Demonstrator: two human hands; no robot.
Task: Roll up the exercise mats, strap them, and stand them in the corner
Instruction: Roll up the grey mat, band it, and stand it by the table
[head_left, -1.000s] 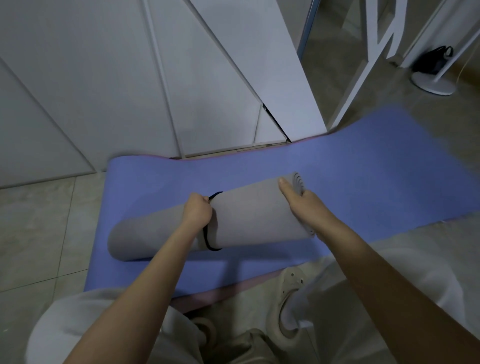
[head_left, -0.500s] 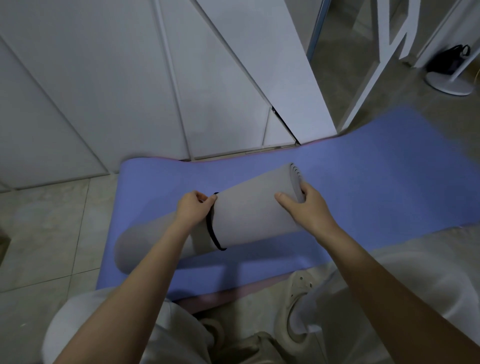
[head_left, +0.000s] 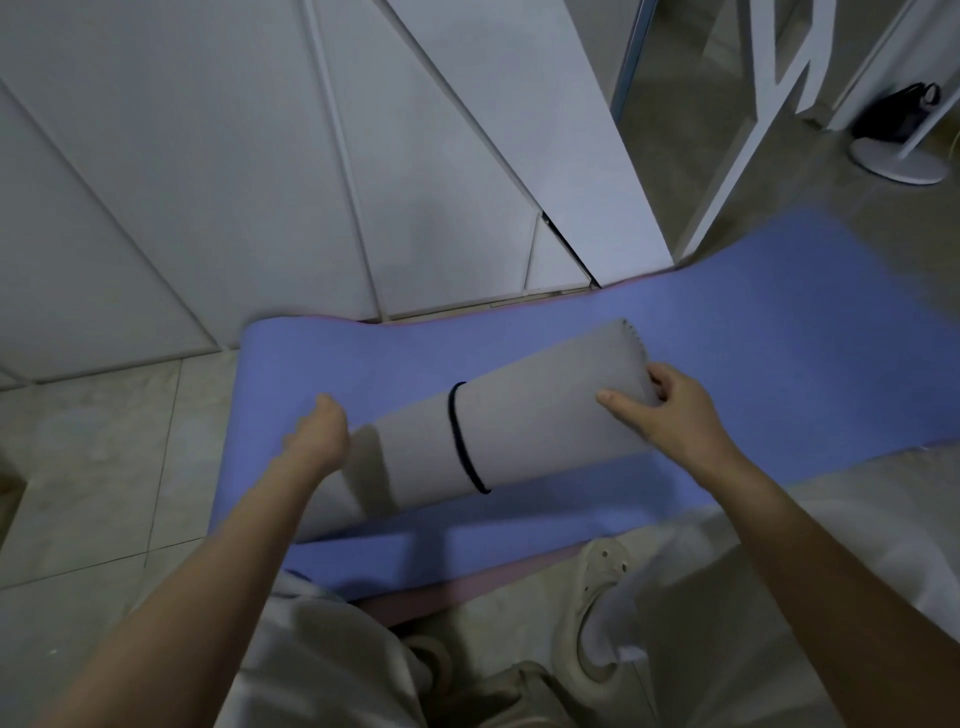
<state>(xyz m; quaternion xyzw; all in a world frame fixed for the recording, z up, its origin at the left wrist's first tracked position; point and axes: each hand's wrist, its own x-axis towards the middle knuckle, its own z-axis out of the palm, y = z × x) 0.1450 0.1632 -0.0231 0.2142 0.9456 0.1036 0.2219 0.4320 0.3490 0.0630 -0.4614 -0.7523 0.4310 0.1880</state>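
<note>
Grey foam, wound into a thick grey roll (head_left: 540, 421), lies across the blue mat (head_left: 779, 338). That mat is spread flat on the tiled floor (head_left: 104, 467) in front of the white cupboard doors (head_left: 208, 182). A thin black strap (head_left: 460, 441) rings the roll a little left of its middle.

Your right hand (head_left: 660, 410) holds the roll near its right end, thumb laid along the top and fingers curled over by the end face. Your left hand (head_left: 317, 436) is at the roll's left part, but it is blurred and its fingers fall past the curve. I cannot tell whether it grips or only rests there.

Watch the binding first. Only this narrow strap shows, and the right end has nothing round it. If you tip the roll upright by that end, the outer turns may slacken or the core may slide out lengthwise. The strap may also creep along the smooth foam if you lift by it.

Mind your footing too. Your shoe (head_left: 597, 587) sits right at the blue mat's near edge, and stepping on that edge as you rise could drag the mat or trip you. The blue mat is not yet rolled, so much of the job remains.

Several things are hidden:
- Your left forearm covers the roll's left end.
- The strap's fastening does not show.
- The blue mat runs off to the right in a blur.
- I cannot pick out which corner is meant for the mats.
</note>
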